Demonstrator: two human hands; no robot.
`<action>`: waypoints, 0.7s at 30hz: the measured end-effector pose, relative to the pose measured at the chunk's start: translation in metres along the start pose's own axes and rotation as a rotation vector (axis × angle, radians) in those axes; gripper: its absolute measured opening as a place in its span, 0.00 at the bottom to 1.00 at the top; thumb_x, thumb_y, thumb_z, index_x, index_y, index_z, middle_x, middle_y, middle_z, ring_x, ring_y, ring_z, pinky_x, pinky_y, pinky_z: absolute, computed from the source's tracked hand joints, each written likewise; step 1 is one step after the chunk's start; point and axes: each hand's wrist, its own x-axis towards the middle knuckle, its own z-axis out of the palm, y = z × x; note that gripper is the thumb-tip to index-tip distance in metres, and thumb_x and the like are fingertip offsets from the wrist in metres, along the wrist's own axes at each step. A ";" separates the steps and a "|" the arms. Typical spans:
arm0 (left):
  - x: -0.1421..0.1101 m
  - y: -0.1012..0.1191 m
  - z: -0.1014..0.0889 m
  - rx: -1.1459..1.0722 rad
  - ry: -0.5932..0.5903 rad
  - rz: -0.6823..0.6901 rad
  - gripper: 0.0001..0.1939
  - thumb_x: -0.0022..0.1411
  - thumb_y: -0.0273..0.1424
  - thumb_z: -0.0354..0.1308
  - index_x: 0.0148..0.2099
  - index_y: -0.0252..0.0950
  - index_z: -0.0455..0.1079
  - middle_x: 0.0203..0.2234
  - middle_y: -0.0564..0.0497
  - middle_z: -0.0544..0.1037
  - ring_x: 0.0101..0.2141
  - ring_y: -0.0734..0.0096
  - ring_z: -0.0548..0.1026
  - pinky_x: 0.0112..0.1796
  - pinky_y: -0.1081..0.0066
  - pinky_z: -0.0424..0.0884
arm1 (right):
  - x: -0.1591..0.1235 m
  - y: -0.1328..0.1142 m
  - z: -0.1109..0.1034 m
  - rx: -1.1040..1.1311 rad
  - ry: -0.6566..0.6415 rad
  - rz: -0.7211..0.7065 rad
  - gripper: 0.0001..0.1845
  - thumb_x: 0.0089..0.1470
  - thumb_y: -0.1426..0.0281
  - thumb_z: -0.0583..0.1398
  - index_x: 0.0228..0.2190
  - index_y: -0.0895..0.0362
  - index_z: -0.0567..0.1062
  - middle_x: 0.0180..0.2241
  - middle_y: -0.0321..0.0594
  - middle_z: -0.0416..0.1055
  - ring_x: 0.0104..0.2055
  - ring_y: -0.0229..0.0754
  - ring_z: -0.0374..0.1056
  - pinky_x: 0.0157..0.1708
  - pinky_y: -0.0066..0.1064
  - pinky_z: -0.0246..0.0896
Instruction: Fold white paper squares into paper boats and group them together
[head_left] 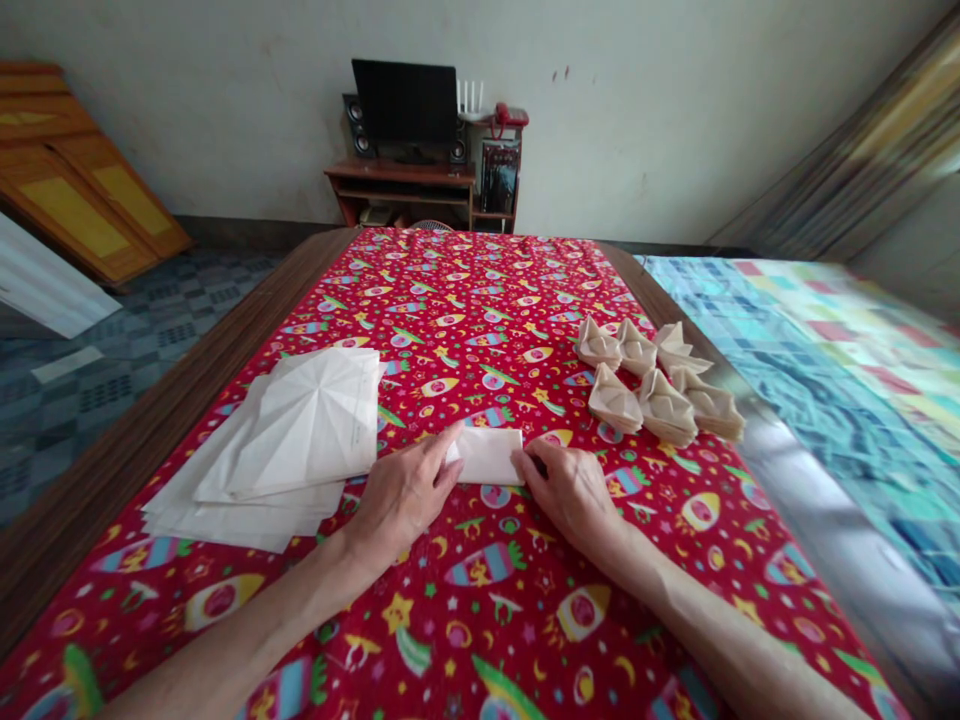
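A small folded white paper rectangle (491, 455) lies flat on the red patterned cloth (480, 330). My left hand (401, 495) presses its left edge with the fingertips. My right hand (570, 490) rests on its right edge, fingers curled down onto the paper. To the left lies a stack of creased white paper sheets (285, 440), close to my left hand. Several folded beige paper boats (656, 385) sit in a cluster to the upper right of my right hand.
The cloth covers a wooden table with a brown edge (142, 440) showing on the left. A bed with a colourful checked cover (832, 350) runs along the right. A desk with a monitor (405, 100) stands at the far wall.
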 end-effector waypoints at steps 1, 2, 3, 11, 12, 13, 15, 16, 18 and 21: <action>0.000 0.000 0.001 0.023 0.008 0.025 0.22 0.63 0.30 0.55 0.59 0.42 0.62 0.33 0.54 0.78 0.30 0.69 0.76 0.29 0.73 0.66 | 0.000 -0.001 -0.001 -0.023 -0.008 -0.002 0.16 0.60 0.64 0.53 0.24 0.56 0.71 0.21 0.37 0.71 0.22 0.36 0.66 0.24 0.27 0.44; 0.000 -0.001 0.001 0.041 0.014 0.044 0.21 0.63 0.30 0.55 0.58 0.42 0.63 0.35 0.53 0.78 0.32 0.69 0.76 0.30 0.73 0.67 | 0.001 -0.002 -0.001 -0.041 -0.018 -0.002 0.15 0.60 0.65 0.53 0.24 0.56 0.71 0.21 0.37 0.71 0.23 0.36 0.66 0.24 0.27 0.44; 0.000 -0.002 0.002 0.054 0.021 0.058 0.21 0.63 0.31 0.55 0.58 0.42 0.63 0.36 0.53 0.78 0.32 0.69 0.76 0.30 0.73 0.68 | 0.001 -0.003 -0.002 -0.057 -0.030 0.001 0.15 0.61 0.65 0.53 0.25 0.57 0.71 0.21 0.37 0.72 0.23 0.36 0.66 0.24 0.27 0.44; 0.005 -0.003 0.006 0.039 0.097 0.322 0.12 0.67 0.27 0.49 0.49 0.36 0.69 0.42 0.47 0.74 0.44 0.65 0.73 0.45 0.65 0.70 | 0.004 -0.008 -0.008 -0.132 -0.095 0.035 0.15 0.61 0.64 0.53 0.27 0.57 0.72 0.23 0.39 0.73 0.25 0.37 0.68 0.25 0.28 0.44; 0.005 -0.002 0.006 0.034 0.094 0.376 0.12 0.67 0.26 0.48 0.49 0.36 0.69 0.45 0.47 0.74 0.48 0.64 0.71 0.50 0.62 0.68 | 0.004 -0.009 -0.008 -0.135 -0.100 0.040 0.15 0.61 0.65 0.53 0.27 0.57 0.72 0.23 0.39 0.73 0.25 0.37 0.69 0.25 0.28 0.44; 0.005 -0.001 0.005 0.038 0.084 0.418 0.13 0.67 0.25 0.47 0.50 0.36 0.69 0.49 0.47 0.73 0.52 0.63 0.69 0.54 0.59 0.64 | 0.004 -0.009 -0.008 -0.135 -0.102 0.042 0.15 0.61 0.64 0.53 0.27 0.57 0.72 0.23 0.39 0.73 0.26 0.37 0.69 0.25 0.28 0.44; 0.003 0.003 0.003 0.077 0.057 0.450 0.14 0.67 0.24 0.46 0.51 0.36 0.68 0.54 0.47 0.70 0.58 0.60 0.62 0.59 0.52 0.55 | 0.004 -0.009 -0.008 -0.134 -0.100 0.038 0.15 0.61 0.64 0.53 0.26 0.57 0.72 0.23 0.39 0.73 0.25 0.37 0.68 0.25 0.28 0.44; 0.001 0.005 0.002 0.104 0.050 0.442 0.15 0.67 0.24 0.46 0.52 0.36 0.68 0.56 0.47 0.68 0.60 0.58 0.59 0.60 0.48 0.50 | 0.004 -0.009 -0.008 -0.134 -0.096 0.036 0.16 0.61 0.64 0.53 0.26 0.57 0.72 0.23 0.39 0.73 0.25 0.37 0.68 0.25 0.28 0.44; -0.001 0.010 -0.002 0.148 0.048 0.412 0.16 0.67 0.26 0.46 0.54 0.37 0.67 0.60 0.47 0.63 0.63 0.54 0.53 0.61 0.43 0.45 | 0.004 -0.009 -0.007 -0.135 -0.086 0.035 0.16 0.61 0.64 0.53 0.25 0.57 0.71 0.22 0.38 0.73 0.24 0.37 0.68 0.25 0.28 0.43; -0.002 0.013 -0.005 0.176 0.036 0.399 0.17 0.67 0.27 0.46 0.56 0.38 0.66 0.63 0.48 0.56 0.64 0.53 0.48 0.60 0.41 0.44 | 0.004 -0.009 -0.007 -0.133 -0.072 0.029 0.16 0.61 0.64 0.53 0.25 0.57 0.71 0.22 0.38 0.72 0.24 0.36 0.67 0.24 0.27 0.43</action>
